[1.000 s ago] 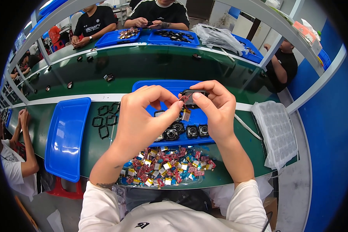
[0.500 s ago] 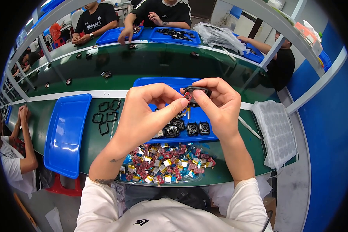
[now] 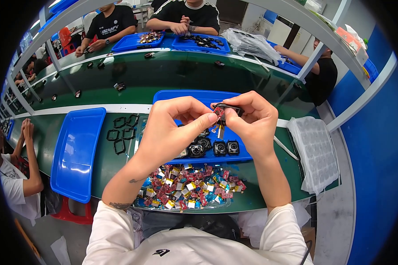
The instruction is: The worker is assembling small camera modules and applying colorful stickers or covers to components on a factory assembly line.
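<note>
green bench | black case: long axis left-right | silver piece: points down

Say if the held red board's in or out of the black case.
At least partly out: the red board shows outside the black case, by the left hand; the rest is hidden.

Tilted black case; red circuit board at its left; silvery piece beneath

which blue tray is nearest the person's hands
The middle tray, holding black watch cases; the large left tray lies off to one side, and the other trays are farther away.
</note>
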Demonstrator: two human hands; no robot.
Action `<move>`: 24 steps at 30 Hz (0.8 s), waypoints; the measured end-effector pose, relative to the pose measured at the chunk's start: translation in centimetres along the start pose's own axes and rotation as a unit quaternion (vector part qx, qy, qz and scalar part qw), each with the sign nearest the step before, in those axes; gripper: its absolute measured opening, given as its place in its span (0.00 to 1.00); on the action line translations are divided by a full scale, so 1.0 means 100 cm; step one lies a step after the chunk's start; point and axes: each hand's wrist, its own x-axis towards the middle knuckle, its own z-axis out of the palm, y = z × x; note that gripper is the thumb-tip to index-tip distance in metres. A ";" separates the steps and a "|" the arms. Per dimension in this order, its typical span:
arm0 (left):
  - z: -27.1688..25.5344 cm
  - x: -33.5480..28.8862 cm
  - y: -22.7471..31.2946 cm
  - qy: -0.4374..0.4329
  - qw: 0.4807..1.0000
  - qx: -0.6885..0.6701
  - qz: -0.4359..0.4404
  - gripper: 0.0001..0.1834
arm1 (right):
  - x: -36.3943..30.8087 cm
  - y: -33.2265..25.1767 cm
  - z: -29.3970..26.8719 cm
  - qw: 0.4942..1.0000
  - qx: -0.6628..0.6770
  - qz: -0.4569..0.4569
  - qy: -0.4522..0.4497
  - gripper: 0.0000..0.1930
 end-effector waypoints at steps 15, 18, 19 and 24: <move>0.006 0.005 -0.017 0.052 0.999 0.008 0.011 0.09 | 0.000 0.001 0.004 1.000 0.006 -0.012 -0.002 0.09; 0.009 0.011 -0.025 0.039 0.999 0.019 -0.012 0.10 | 0.006 0.004 -0.003 0.999 -0.031 0.005 -0.021 0.10; 0.007 0.015 -0.029 0.034 0.999 0.024 -0.034 0.11 | 0.010 0.005 -0.007 0.996 -0.085 -0.020 -0.006 0.10; -0.044 0.074 -0.101 0.118 0.984 0.077 -0.113 0.16 | 0.019 -0.004 -0.027 0.984 -0.145 -0.081 0.061 0.09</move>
